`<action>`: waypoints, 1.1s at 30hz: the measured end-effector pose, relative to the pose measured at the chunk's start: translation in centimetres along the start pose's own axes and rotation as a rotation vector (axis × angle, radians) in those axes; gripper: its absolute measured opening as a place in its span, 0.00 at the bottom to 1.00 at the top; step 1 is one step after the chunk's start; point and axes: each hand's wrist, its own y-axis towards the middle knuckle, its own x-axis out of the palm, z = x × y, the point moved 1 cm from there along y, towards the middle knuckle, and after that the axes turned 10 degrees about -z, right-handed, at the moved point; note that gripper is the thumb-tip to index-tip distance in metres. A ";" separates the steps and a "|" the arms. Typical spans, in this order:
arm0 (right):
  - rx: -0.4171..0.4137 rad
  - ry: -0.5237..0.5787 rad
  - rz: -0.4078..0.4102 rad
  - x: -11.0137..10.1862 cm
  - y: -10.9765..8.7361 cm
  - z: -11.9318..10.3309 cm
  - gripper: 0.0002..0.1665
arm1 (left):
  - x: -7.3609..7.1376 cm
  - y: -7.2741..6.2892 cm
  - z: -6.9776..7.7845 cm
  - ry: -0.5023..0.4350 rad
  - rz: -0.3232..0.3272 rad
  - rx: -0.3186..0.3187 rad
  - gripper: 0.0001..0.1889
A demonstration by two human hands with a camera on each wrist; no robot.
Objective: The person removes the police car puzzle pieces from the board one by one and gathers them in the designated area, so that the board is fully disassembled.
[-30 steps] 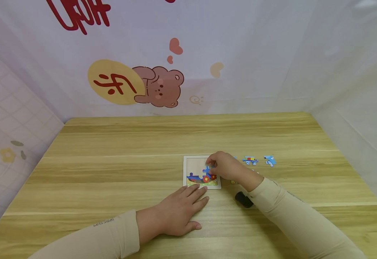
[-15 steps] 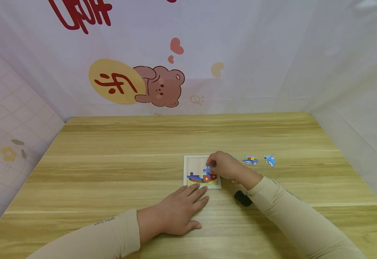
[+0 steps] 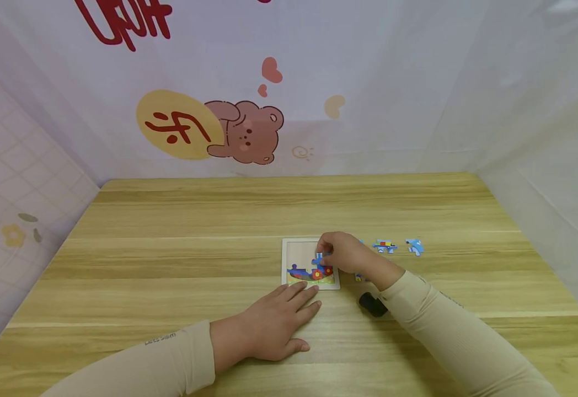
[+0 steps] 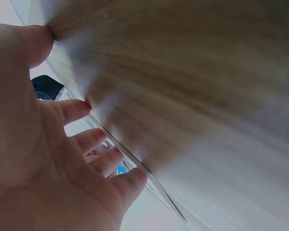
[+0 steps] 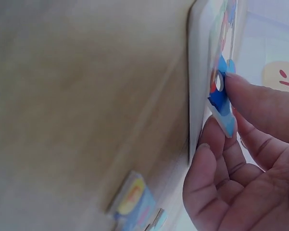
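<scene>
My right hand (image 3: 346, 253) is over the right side of a square, pale-framed jigsaw tray (image 3: 284, 259). Between thumb and fingers it pinches a blue jigsaw piece (image 5: 221, 103), tilted above the tray in the right wrist view. Along the tray's bottom, assembled pieces (image 3: 303, 273) show a dark blue shape and red wheels; the upper left is bare wood. My left hand (image 3: 279, 322) lies with spread fingers on the table, its fingertips (image 4: 130, 180) right at the tray's near edge.
To the tray's right lie loose jigsaw pieces, among them one with red and yellow (image 3: 385, 246) and a light blue one (image 3: 415, 246). Others are partly hidden by the right hand. A small black object (image 3: 372, 304) is under the right wrist. A printed curtain (image 3: 393, 138) stands behind the table.
The blue piece shifts and turns slightly in my right fingers over the tray. My left hand stays in place.
</scene>
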 end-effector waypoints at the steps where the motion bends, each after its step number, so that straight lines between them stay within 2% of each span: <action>1: -0.007 0.008 -0.002 0.0 0.0 0.0 0.06 | 0.0 0.0 0.0 0.003 -0.001 -0.001 0.35; 8: -0.028 0.081 -0.027 -0.2 -0.2 0.0 0.06 | -0.1 0.1 0.1 0.009 -0.018 -0.008 0.35; 14: -0.054 0.072 -0.030 -0.3 -0.2 0.0 0.05 | -0.1 0.1 0.0 0.012 -0.016 -0.010 0.36; 21: -0.045 0.074 -0.033 -0.3 -0.4 -0.2 0.05 | -0.1 0.1 0.0 0.019 -0.006 -0.004 0.35; 33: -0.049 0.103 -0.024 -0.8 -0.9 -0.2 0.04 | -0.4 0.0 0.0 -0.001 -0.028 -0.006 0.35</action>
